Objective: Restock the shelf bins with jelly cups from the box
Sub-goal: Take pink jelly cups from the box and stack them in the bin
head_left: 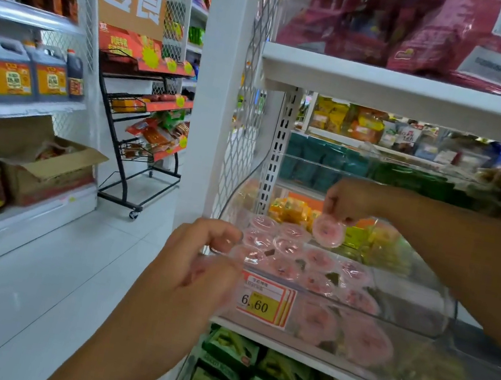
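Your left hand [195,267], nearest, curls round blurred pink cups [224,252] at the front corner of the clear bin [419,323]. Centre: jelly cups [316,262] fill the bin floor. Right: your right hand [345,203] pinches one jelly cup [328,231] by its rim above them. Judged light, slick and thin-walled: hold rims, never squeeze.

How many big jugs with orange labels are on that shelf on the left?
2. The first jug stands on the left shelf; the second jug is beside it, toward the aisle. More may hide behind them.
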`<state>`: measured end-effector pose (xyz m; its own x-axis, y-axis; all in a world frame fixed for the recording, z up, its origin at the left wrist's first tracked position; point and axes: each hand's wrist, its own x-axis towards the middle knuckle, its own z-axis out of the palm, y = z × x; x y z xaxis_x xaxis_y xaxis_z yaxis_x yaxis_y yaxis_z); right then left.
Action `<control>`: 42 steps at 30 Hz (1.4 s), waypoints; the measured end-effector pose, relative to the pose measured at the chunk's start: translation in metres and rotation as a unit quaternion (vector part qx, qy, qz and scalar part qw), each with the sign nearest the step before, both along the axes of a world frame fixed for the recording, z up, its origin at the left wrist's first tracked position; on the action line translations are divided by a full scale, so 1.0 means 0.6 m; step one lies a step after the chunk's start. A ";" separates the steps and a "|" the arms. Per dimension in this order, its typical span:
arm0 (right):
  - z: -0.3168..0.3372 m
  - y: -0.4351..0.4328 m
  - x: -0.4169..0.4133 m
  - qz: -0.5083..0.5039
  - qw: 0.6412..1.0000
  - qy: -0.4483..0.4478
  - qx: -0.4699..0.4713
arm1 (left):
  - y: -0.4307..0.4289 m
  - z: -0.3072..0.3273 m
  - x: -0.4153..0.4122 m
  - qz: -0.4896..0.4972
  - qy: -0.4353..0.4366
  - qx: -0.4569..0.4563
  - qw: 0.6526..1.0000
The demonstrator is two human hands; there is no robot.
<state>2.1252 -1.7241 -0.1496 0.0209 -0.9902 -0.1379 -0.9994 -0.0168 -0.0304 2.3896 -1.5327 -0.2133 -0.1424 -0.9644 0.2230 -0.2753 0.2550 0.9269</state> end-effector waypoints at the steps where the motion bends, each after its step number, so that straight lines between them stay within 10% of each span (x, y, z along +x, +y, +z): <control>1: -0.010 -0.010 -0.007 -0.014 1.000 -0.004 0.013 | 0.005 0.002 0.002 -0.004 -0.025 -0.009 1.000; 16: -0.012 0.023 0.019 0.031 0.996 -0.025 0.084 | -0.049 -0.018 -0.038 0.015 0.064 -0.093 0.993; 21: 0.063 0.129 0.071 0.140 0.913 -0.341 0.178 | -0.072 -0.008 -0.048 0.036 0.010 -0.131 0.991; 27: 0.057 0.168 0.103 0.200 0.922 -0.316 0.097 | -0.076 -0.014 -0.059 0.052 -0.041 -0.170 0.983; 34: 0.051 0.055 -0.003 0.086 0.996 0.036 0.001 | -0.060 -0.040 -0.054 -0.010 -0.229 -0.270 0.935; 42: -0.009 0.003 -0.036 0.044 0.949 0.302 0.081 | -0.078 -0.064 -0.057 0.016 -0.243 -0.328 0.913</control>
<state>2.1036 -1.7224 -0.1547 -0.0286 -0.9530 -0.3016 -0.8307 -0.1452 0.5375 2.3552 -1.5792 -0.2518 -0.3519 -0.6522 0.6714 -0.6311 0.6951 0.3444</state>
